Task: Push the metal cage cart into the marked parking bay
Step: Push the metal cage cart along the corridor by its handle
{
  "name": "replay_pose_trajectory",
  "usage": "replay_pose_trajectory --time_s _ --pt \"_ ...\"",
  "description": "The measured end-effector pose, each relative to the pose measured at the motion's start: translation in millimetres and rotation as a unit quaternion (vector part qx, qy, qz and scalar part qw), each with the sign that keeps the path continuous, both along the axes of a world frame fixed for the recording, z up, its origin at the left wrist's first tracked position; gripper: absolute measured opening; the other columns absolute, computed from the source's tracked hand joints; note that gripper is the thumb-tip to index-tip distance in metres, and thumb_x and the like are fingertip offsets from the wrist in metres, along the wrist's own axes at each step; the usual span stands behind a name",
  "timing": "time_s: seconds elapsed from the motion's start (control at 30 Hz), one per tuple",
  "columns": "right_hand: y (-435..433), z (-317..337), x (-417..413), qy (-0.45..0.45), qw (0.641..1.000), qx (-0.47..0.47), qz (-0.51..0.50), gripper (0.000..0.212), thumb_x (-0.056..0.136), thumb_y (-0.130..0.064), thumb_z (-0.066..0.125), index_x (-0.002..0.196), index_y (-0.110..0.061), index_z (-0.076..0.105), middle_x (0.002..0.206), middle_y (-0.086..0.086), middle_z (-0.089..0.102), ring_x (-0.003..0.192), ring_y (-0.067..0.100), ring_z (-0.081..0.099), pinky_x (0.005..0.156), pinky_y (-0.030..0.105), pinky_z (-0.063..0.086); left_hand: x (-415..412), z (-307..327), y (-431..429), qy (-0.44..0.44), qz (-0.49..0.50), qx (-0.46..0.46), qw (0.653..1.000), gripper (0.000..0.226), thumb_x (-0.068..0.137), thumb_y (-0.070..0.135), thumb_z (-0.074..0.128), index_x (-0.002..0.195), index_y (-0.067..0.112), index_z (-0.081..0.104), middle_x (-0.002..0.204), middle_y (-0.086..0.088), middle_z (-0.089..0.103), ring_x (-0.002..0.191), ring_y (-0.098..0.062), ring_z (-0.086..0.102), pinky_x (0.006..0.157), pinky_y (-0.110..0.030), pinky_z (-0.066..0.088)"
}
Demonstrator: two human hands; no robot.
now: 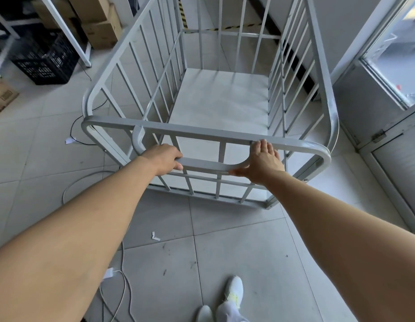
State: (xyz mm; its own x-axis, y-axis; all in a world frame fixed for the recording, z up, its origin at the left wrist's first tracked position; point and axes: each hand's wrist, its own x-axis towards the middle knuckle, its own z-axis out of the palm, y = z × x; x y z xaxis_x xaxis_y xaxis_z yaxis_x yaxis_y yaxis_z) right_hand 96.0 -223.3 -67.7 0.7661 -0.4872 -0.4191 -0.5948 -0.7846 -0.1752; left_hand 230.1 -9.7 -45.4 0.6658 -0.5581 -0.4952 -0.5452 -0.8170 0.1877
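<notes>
Both our hands are on the metal cage cart (209, 108), at its near end. Our left hand (163, 159) is curled tight around the U-shaped handle bar (202, 164) that hangs below the top rail (202, 134) of the near side, with the fingers wrapped over the bar near its left bend. Our right hand (262, 162) is only half closed: the palm presses against the right bend of the same handle, the thumb lies along the underside of the bar, and the fingertips (263, 142) reach up to touch the top rail. So the left hand grips firmly, while the right rests and pushes more than it clasps.

We see the cart standing on the grey tiled floor (225, 252), its flat deck bare and its barred sides running away from us. Its far end lies close to a strip of yellow-and-black tape (234, 26) on the floor by the wall. Whether the cart is already inside a marked bay, we cannot tell.

Beyond the cart's left side stand a black plastic crate (46, 63) and stacked cardboard boxes (99, 26). A glazed door (387, 73) stands near the cart's right side. White cables (123, 287) trail over the tiles under our left arm, and our white shoes (233, 290) show at the bottom edge.
</notes>
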Motion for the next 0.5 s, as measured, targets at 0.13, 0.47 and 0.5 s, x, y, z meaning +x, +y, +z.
replay_pose_trajectory --time_s 0.13,0.47,0.5 --pt "-14 2 27 0.0 1.0 0.018 0.004 0.128 0.069 -0.07 0.066 0.155 -0.003 -0.002 0.163 0.013 -0.006 0.151 0.028 -0.006 0.124 0.039 0.003 24 1 -14 -0.006 0.01 0.006 1.0 0.028 0.089 0.03 0.066 0.094 0.003 0.067 0.085 -0.01 0.064 0.081 -0.026 0.054 0.071 -0.03 0.039" --pt "-70 2 87 0.006 1.0 0.015 0.016 0.127 0.07 -0.067 0.067 0.154 -0.002 -0.002 0.163 0.015 -0.005 0.151 0.03 -0.005 0.124 0.04 0.004 79 -2 -65 -0.002 0.035 -0.018 0.999 0.029 0.084 0.031 0.071 0.092 0.004 0.071 0.093 -0.013 0.071 0.083 -0.028 0.06 0.069 -0.029 0.042" --pt "-77 1 92 0.007 1.0 0.012 0.019 0.127 0.07 -0.068 0.067 0.154 -0.002 -0.002 0.163 0.015 -0.004 0.151 0.03 -0.004 0.124 0.04 0.005 84 -2 -71 -0.004 0.03 -0.014 0.999 0.029 0.084 0.033 0.072 0.089 0.005 0.071 0.094 -0.013 0.071 0.083 -0.028 0.06 0.07 -0.03 0.043"
